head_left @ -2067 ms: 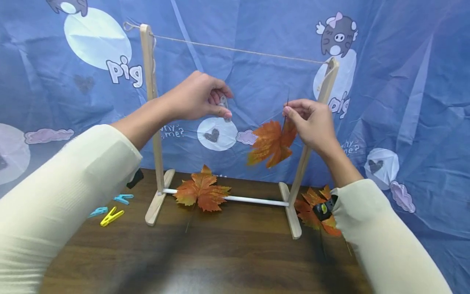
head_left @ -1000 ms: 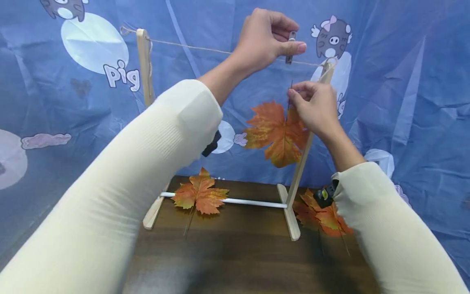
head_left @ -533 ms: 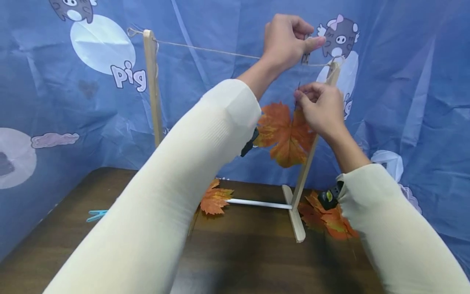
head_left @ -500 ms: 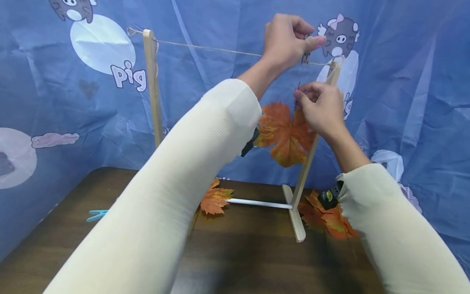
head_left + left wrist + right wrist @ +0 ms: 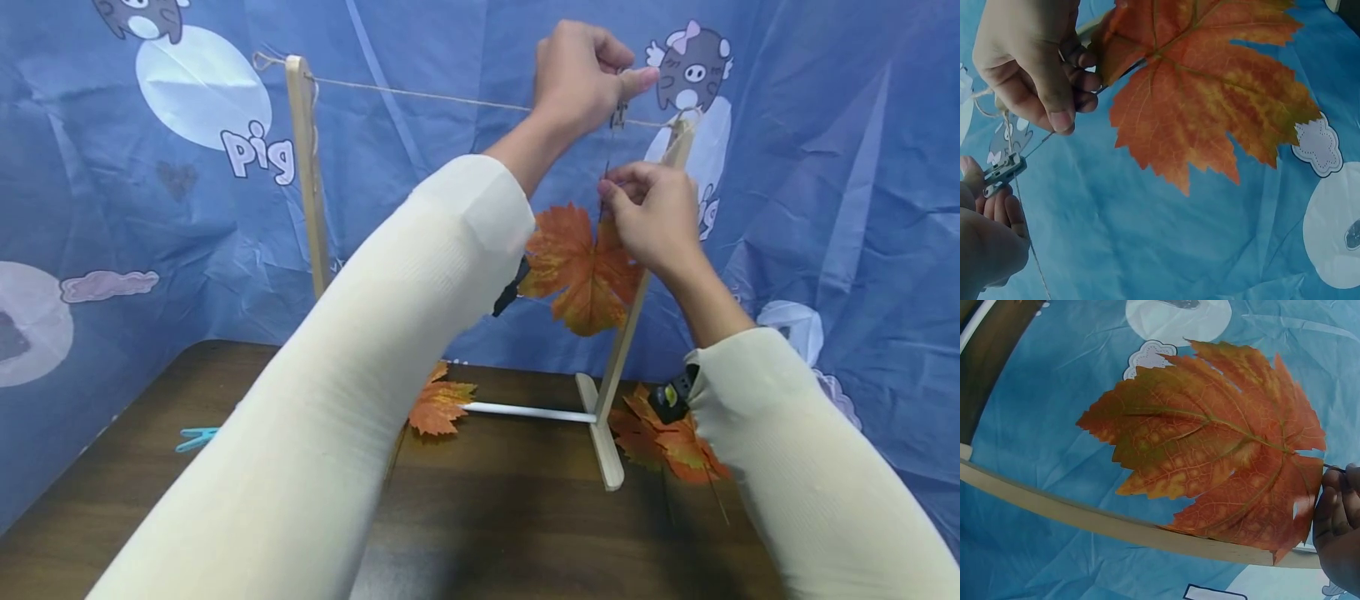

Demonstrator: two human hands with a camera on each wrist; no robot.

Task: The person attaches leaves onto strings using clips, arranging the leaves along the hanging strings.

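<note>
Near the right end of the twine (image 5: 420, 94), my left hand (image 5: 577, 79) pinches a grey clothespin (image 5: 1005, 174) between thumb and fingers. The clothespin is at the twine in the left wrist view. Below it, my right hand (image 5: 658, 208) pinches the thin stem of an orange maple leaf (image 5: 581, 271), which hangs blade down. The stem's tip points up at the clothespin; whether it lies between the jaws I cannot tell. In the right wrist view the leaf (image 5: 1229, 444) spreads in front of a wooden post.
The twine runs between a left post (image 5: 303, 167) and a right post (image 5: 626, 333), joined low by a white rod (image 5: 525, 411). One maple leaf (image 5: 438, 404) lies at the rod, partly behind my left sleeve. More leaves (image 5: 678, 446) lie right; a blue clothespin (image 5: 197, 437) lies left.
My left hand has moved up and right with the clothespin to the twine by the right post. My right hand has raised the leaf below it. Over the last half second both barely move.
</note>
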